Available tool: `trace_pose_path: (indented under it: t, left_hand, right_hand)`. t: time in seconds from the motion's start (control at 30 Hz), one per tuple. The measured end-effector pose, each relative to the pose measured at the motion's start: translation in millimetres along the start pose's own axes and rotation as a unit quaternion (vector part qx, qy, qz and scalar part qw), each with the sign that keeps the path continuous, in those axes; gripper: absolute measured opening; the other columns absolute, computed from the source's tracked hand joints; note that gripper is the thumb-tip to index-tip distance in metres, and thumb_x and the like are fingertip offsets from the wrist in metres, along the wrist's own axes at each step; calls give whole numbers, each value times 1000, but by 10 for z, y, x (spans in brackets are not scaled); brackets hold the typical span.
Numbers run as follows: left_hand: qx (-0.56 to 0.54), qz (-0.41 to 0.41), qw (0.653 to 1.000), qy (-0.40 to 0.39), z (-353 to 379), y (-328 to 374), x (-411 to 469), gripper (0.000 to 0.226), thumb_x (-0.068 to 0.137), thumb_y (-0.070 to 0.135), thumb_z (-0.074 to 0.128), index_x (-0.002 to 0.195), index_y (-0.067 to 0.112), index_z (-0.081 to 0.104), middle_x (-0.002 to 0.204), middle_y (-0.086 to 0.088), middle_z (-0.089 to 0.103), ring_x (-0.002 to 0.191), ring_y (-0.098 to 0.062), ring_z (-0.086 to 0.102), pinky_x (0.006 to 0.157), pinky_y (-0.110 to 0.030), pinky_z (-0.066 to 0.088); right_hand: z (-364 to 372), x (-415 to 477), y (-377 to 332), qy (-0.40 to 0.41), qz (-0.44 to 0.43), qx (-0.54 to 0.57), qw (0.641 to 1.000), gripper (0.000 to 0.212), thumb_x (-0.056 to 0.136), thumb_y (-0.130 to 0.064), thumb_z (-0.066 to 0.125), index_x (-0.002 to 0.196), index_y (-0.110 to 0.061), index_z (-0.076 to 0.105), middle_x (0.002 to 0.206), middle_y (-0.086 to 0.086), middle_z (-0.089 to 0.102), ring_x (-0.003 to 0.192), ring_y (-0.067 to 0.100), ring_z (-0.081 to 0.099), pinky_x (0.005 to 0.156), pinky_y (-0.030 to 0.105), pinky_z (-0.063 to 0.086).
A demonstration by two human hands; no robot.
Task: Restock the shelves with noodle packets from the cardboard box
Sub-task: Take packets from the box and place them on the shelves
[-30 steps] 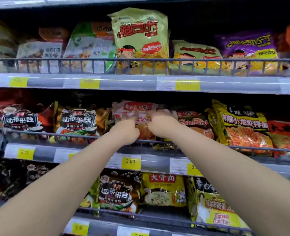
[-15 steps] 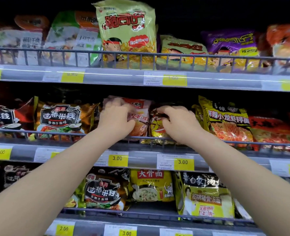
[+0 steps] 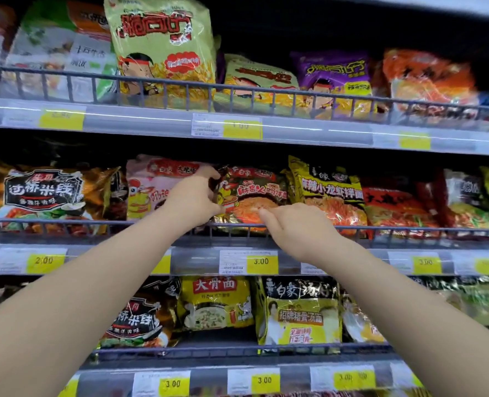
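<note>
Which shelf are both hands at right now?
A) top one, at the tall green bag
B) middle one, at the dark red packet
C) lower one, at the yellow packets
B: the left hand grips the left edge of the dark red packet and the right hand touches its lower front, just above the middle shelf rail.

The top shelf (image 3: pixel 151 123) is carrying a tall green packet (image 3: pixel 163 53) near a purple packet (image 3: pixel 335 78). The middle shelf (image 3: pixel 197 260) is holding a pink packet (image 3: pixel 151 190) just beside a red-and-black packet (image 3: pixel 252 193), with a yellow packet (image 3: pixel 329 190) next along. Yellow price tags (image 3: pixel 262 262) are lining both shelf edges.
</note>
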State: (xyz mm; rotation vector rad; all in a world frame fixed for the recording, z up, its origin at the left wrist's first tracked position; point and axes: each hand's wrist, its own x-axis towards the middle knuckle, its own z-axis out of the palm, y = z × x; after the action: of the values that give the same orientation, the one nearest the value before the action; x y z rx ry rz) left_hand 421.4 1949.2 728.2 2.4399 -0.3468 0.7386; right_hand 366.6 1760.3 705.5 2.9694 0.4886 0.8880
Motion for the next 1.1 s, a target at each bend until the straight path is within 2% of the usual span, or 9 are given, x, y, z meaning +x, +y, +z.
trace_pose_path:
  t: [0.2,0.4,0.47,0.57,0.73,0.8,0.9,1.0,1.1]
  left_hand:
    - [174,6,984,25,13,-13,-57,19,82,17,69,96,18,55,108,-5,47,88,-26,55,72,-33,45]
    - [153,2,988,-35,-14,28,-49,14,80,18,65,76,28,57,92,2,63,89,-21,61,75,-33,53]
    - [103,23,994,-19,8,111,-69,10,79,24,68,78,29,59,79,9,60,80,-16,60,67,-28,49]
    - [9,59,998,-14,98,363,-90,8,82,26,66,86,29,60,77,15,58,77,-8,57,67,-25,45]
    - [-74,91,993,-6,330,829,-10,22,88,35,60,108,26,57,90,11,61,88,-13,58,78,-28,47]
    - [-35,109,993,-3,449,964,48,47,86,46,59,126,24,48,114,0,61,104,-20,57,89,-37,49]
    - [117,167,979,-13,619,1093,115,76,81,59,58,145,36,24,154,-4,27,140,-29,27,112,-50,28]
    - [241,190,948,-80,720,1114,159,71,83,60,56,144,46,23,160,6,8,147,-25,3,112,-62,0]
    - [252,136,952,-112,706,1066,176,70,82,56,60,142,48,26,159,9,12,147,-25,4,109,-67,-5]
  right_hand:
    - [31,128,-124,-8,10,54,998,41,103,-31,17,62,-29,16,69,4,45,81,31,54,86,47,46]
    - [-14,82,4,-26,13,63,998,50,101,-43,15,64,-18,38,63,0,44,65,24,47,78,39,41]
    - [-76,-25,115,11,9,85,996,47,101,-40,22,64,-19,43,63,-1,48,63,21,47,69,34,39]
    - [-166,-181,350,91,27,90,991,40,100,-34,32,96,-14,65,96,4,68,91,25,60,81,39,49]
    - [-245,-367,879,180,105,99,973,33,96,-28,43,121,-20,62,120,3,66,115,28,55,93,40,47]
    - [-227,-405,1095,151,143,82,975,35,96,-29,42,126,-22,58,119,6,66,115,32,54,91,41,47]
    - [-149,-413,1289,68,181,28,981,40,99,-35,35,135,-25,50,122,10,63,118,34,49,91,40,45]
    - [-96,-368,1345,9,196,29,980,44,100,-41,27,140,-28,41,130,10,57,122,34,44,94,40,39]
    - [-92,-305,1351,11,192,56,980,42,101,-40,25,137,-27,43,129,11,58,122,33,44,95,40,37]
